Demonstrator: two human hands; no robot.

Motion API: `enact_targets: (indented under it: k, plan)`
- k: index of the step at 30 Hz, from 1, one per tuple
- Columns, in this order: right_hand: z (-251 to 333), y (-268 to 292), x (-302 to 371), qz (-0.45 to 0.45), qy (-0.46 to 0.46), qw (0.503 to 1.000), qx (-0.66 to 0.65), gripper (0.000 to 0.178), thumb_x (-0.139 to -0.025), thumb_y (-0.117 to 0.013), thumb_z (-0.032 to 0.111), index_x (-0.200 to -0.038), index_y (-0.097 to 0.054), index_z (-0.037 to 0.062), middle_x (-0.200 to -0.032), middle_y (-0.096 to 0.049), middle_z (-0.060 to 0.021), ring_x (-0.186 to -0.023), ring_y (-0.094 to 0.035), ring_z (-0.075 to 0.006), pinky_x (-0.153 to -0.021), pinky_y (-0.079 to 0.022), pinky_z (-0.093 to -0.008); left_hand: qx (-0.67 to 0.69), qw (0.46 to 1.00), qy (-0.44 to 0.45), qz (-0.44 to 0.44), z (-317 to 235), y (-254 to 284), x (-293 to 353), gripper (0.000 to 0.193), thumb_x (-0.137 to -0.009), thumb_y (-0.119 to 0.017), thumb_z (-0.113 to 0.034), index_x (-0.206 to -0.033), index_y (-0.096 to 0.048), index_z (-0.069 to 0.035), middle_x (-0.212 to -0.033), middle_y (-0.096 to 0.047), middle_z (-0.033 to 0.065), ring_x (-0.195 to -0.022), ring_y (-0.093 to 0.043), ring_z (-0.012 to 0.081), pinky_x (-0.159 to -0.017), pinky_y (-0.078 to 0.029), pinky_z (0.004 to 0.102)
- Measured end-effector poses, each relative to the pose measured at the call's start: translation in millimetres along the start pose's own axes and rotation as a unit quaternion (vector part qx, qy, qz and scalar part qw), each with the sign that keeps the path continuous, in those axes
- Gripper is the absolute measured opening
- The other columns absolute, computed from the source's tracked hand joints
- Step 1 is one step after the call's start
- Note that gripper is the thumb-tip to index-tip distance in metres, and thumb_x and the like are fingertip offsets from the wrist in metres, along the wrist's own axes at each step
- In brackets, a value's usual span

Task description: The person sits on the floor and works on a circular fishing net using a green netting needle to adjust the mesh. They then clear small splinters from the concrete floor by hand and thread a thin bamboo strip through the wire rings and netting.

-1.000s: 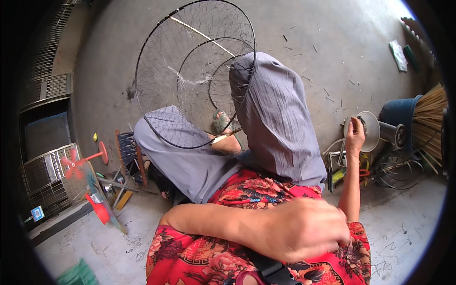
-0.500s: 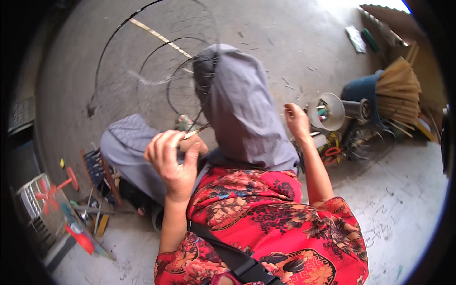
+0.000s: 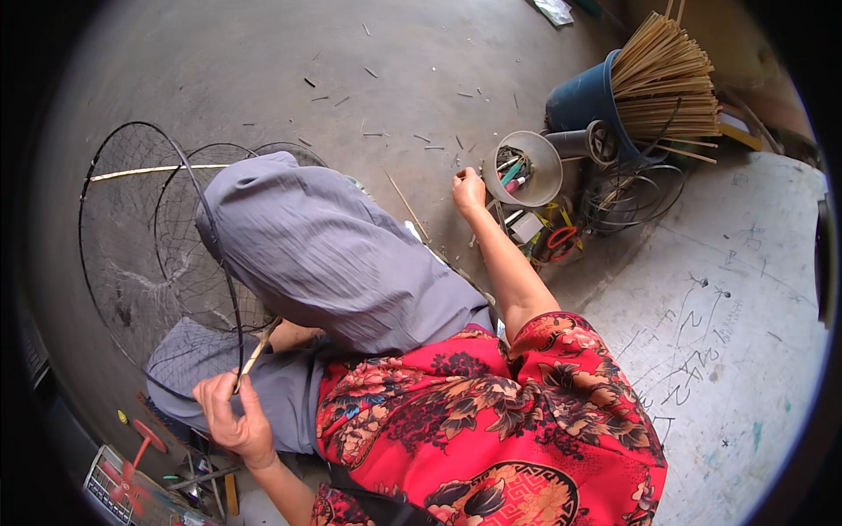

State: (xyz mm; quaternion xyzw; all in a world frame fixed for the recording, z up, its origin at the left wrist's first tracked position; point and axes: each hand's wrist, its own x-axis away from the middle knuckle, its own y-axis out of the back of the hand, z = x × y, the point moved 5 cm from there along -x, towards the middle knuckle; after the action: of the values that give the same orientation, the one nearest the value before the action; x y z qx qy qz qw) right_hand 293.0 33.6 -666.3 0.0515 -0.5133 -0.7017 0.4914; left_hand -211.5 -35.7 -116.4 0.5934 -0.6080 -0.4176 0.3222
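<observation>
My left hand (image 3: 235, 422) is closed, pinching the end of a pale bamboo strip (image 3: 257, 352) where it meets the rim of a black hooped net (image 3: 125, 210). The net, round dark rings with thin mesh, leans over my grey-trousered legs. Another pale length crosses its far side; my knee hides whether it is the same strip. My right hand (image 3: 469, 190) is stretched out beside a whitish round container (image 3: 548, 167) that lies tilted, with pens and small dark pieces inside. Its fingers are curled together, and anything in them is too small to make out.
A blue bucket (image 3: 581, 105) full of thin bamboo sticks (image 3: 662, 74) stands at the far right. Red-handled scissors (image 3: 562, 241) and wire rings (image 3: 675, 188) lie near the container. Short dark scraps dot the floor. A marked pale board (image 3: 719, 333) is on the right.
My view has turned, shifting the scene. The net now hangs further left over my knee, with my left hand still at its strip. My right hand is closer to the round container.
</observation>
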Motion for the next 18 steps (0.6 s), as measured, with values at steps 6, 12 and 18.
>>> enact_targets:
  k: [6,12,18]
  plan:
    - [28,-5,-51,-0.012,-0.058,0.996,0.072,0.024,-0.104,-0.077,0.025,-0.112,-0.079,0.0029,-0.114,-0.082,-0.0253,-0.112,-0.080,-0.0453,-0.097,-0.064,-0.0544,-0.012,0.998,0.029,0.061,-36,-21,-32,0.025,-0.093,-0.079,0.007,-0.116,-0.073,0.000,-0.106,-0.071,0.0143,-0.099,-0.065,0.0355,-0.097,-0.049,0.0494]
    - [26,-11,-89,0.012,-0.008,0.981,0.191,0.023,-0.094,-0.066,0.009,-0.103,-0.087,0.0052,-0.113,-0.085,-0.0219,-0.107,-0.083,-0.0423,-0.091,-0.067,-0.0541,-0.165,0.983,-0.002,0.086,-105,-17,-63,0.017,-0.097,-0.080,0.000,-0.113,-0.074,0.002,-0.108,-0.071,0.0157,-0.105,-0.066,0.0359,-0.103,-0.048,0.0507]
    - [39,2,-96,0.109,0.088,0.958,0.248,0.023,-0.092,-0.068,0.013,-0.102,-0.088,0.0057,-0.114,-0.085,-0.0203,-0.105,-0.083,-0.0407,-0.087,-0.067,-0.0515,-0.074,0.996,0.010,0.045,-158,-9,-78,0.010,-0.099,-0.077,0.000,-0.107,-0.072,0.004,-0.103,-0.069,0.0149,-0.099,-0.065,0.0343,-0.095,-0.051,0.0465]
